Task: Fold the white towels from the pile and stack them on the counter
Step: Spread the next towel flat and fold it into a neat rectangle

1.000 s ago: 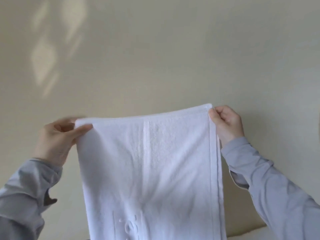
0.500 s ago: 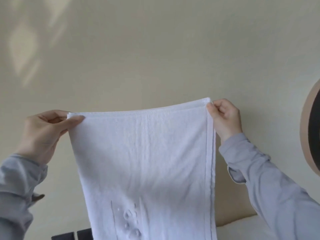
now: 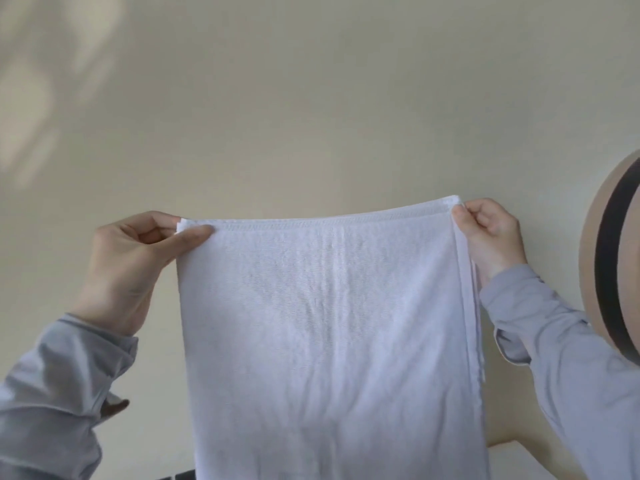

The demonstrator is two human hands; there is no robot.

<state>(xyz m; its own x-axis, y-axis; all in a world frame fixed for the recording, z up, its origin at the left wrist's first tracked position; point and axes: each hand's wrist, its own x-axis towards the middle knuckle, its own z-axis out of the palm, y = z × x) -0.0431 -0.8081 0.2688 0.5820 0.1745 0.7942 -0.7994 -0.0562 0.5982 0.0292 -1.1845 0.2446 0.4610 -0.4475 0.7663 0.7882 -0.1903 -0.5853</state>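
- I can read no text, label, brand, number or sign anywhere in this view.
- White towel point(image 3: 329, 323): I see only plain weave and a stitched hem along its top edge, with no legible lettering.

Pale counter point(image 3: 506, 465) edge, mostly hidden

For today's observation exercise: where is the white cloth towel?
Head view, centre: the white cloth towel hangs before the beige wall, top corners pinched by the left hand and right hand.
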